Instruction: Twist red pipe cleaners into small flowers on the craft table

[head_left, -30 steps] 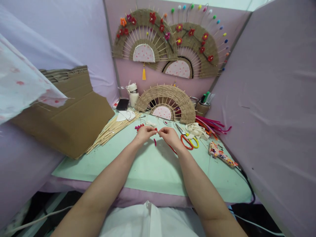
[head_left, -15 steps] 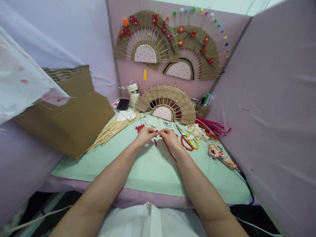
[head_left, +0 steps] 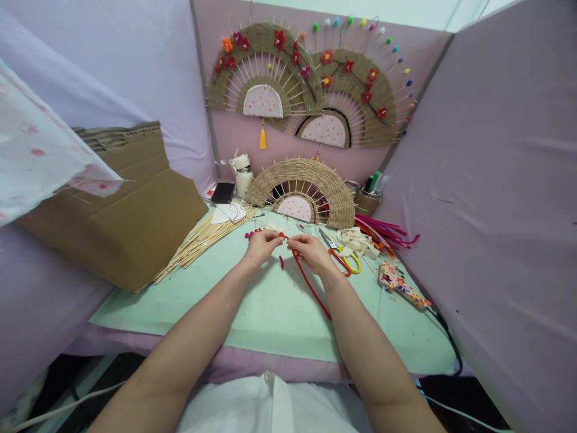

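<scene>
Between my two hands is a red pipe cleaner (head_left: 311, 287), bent into a small loop at its upper end. My left hand (head_left: 262, 246) pinches the looped end. My right hand (head_left: 309, 251) has its fingers closed on the stem close by, and the long tail hangs down toward my right forearm. A short magenta piece of pipe cleaner (head_left: 282, 263) lies on the green mat (head_left: 252, 307) below the hands. Just behind my left hand sit small red and purple flowers (head_left: 250, 233), partly hidden by it.
Scissors with red and yellow handles (head_left: 351, 261), a cream ribbon heap (head_left: 358, 240), and a patterned glue gun (head_left: 403, 285) lie on the right. Thin sticks (head_left: 198, 243) and cardboard (head_left: 121, 222) are left. A woven fan (head_left: 306, 174) stands behind, with a bottle (head_left: 243, 175) beside it.
My hands have drawn slightly apart, and more of the red loop shows between them. The tail of the red pipe cleaner reaches lower. The whole view has shifted a little.
</scene>
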Action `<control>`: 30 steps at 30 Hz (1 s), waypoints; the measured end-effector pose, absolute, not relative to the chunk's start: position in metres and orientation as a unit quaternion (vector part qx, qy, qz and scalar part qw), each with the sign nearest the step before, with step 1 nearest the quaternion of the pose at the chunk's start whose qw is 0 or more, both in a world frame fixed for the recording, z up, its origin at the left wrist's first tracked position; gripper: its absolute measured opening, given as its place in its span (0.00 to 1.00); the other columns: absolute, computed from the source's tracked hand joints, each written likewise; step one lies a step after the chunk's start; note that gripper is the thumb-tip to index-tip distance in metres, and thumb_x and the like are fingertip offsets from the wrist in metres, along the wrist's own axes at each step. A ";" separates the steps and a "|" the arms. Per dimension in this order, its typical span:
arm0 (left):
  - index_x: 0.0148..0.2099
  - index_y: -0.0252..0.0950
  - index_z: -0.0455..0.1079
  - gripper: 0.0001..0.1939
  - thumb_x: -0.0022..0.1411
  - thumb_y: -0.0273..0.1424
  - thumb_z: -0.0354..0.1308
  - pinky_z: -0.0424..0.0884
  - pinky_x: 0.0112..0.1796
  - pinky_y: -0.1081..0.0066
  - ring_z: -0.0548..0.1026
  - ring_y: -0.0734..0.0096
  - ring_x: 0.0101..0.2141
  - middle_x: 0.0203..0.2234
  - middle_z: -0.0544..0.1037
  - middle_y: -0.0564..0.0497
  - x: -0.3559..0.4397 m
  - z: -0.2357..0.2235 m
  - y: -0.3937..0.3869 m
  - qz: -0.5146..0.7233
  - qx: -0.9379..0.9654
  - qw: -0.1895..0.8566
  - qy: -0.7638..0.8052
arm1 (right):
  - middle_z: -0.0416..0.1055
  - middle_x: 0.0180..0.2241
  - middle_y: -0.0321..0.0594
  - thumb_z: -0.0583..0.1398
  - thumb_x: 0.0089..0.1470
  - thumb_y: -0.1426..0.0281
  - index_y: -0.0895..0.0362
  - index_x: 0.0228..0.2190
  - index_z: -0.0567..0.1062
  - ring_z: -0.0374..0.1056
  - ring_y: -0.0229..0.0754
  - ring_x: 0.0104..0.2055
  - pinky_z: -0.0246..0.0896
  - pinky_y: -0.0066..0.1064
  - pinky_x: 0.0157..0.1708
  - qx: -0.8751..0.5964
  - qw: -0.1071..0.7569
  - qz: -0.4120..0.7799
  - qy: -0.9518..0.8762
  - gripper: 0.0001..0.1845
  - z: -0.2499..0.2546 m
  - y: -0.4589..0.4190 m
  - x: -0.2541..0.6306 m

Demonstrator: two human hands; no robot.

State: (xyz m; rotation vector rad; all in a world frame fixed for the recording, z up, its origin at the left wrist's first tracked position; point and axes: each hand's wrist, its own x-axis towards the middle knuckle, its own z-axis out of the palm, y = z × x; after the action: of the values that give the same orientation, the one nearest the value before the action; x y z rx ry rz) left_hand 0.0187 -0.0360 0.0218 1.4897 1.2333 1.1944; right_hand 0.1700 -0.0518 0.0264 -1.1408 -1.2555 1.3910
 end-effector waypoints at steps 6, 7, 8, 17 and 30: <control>0.29 0.32 0.74 0.12 0.47 0.36 0.58 0.64 0.32 0.71 0.71 0.68 0.28 0.25 0.77 0.48 0.021 0.016 -0.034 0.446 0.643 0.370 0.501 | 0.63 0.16 0.31 0.63 0.39 0.66 0.60 0.22 0.71 0.56 0.30 0.18 0.51 0.25 0.19 -0.481 0.495 0.537 -0.486 0.10 0.020 -0.048 0.164; 0.29 0.32 0.74 0.12 0.48 0.36 0.57 0.64 0.32 0.71 0.71 0.68 0.28 0.25 0.77 0.48 0.022 0.016 -0.035 0.444 0.647 0.363 0.503 | 0.64 0.16 0.31 0.63 0.38 0.66 0.60 0.22 0.71 0.57 0.30 0.18 0.53 0.25 0.20 -0.481 0.507 0.530 -0.479 0.09 0.018 -0.047 0.163; 0.29 0.32 0.74 0.11 0.48 0.35 0.57 0.64 0.31 0.71 0.71 0.68 0.28 0.25 0.77 0.48 0.022 0.016 -0.035 0.440 0.652 0.357 0.503 | 0.64 0.17 0.31 0.62 0.38 0.66 0.60 0.22 0.71 0.58 0.31 0.19 0.54 0.25 0.21 -0.482 0.520 0.525 -0.471 0.09 0.016 -0.045 0.162; 0.27 0.32 0.74 0.08 0.48 0.32 0.58 0.63 0.31 0.72 0.71 0.70 0.28 0.23 0.76 0.50 0.026 0.014 -0.036 0.461 0.629 0.383 0.495 | 0.65 0.18 0.32 0.63 0.39 0.67 0.60 0.24 0.72 0.60 0.31 0.19 0.61 0.26 0.24 -0.457 0.561 0.549 -0.418 0.09 0.009 -0.043 0.154; 0.30 0.31 0.73 0.15 0.40 0.34 0.68 0.57 0.24 0.76 0.64 0.81 0.21 0.20 0.70 0.53 0.012 0.021 -0.036 0.414 0.459 0.675 0.403 | 0.73 0.33 0.40 0.60 0.46 0.70 0.56 0.34 0.76 0.67 0.38 0.34 0.63 0.30 0.32 -0.399 0.460 0.374 -0.699 0.10 0.021 -0.041 0.179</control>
State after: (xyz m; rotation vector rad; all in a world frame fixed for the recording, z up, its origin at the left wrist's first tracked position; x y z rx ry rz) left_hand 0.0117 -0.0362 0.0209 1.0322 0.9074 0.9311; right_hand 0.1787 -0.0414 0.0209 -0.9825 -1.7207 0.9212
